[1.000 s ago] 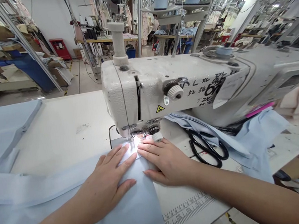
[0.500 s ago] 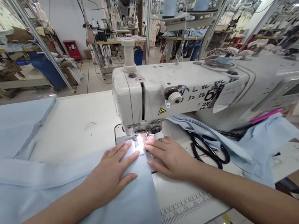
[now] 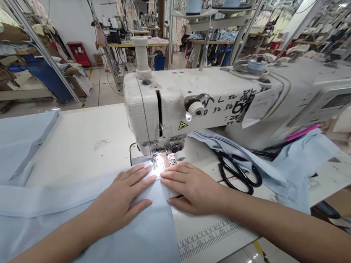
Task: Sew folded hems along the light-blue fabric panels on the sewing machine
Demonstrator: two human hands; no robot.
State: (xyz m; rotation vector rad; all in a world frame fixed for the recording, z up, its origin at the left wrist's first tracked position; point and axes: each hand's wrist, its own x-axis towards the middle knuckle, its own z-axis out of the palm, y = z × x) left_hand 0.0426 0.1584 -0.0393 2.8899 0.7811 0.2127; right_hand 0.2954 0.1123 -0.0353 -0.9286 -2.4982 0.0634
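A white sewing machine stands on the white table. Light blue fabric lies spread in front of it, its edge reaching the lit presser foot. My left hand lies flat on the fabric, fingers stretched toward the needle. My right hand rests flat beside it on the fabric's right edge, fingertips just below the presser foot. Neither hand holds anything.
Black scissors lie right of my right hand, next to more light blue cloth under the machine's arm. A printed ruler runs along the table's front edge. Another blue piece lies far left. Workshop racks stand behind.
Both hands have stayed flat on the fabric near the presser foot. The view has shifted slightly, and the fabric's edge sits a little closer to the needle.
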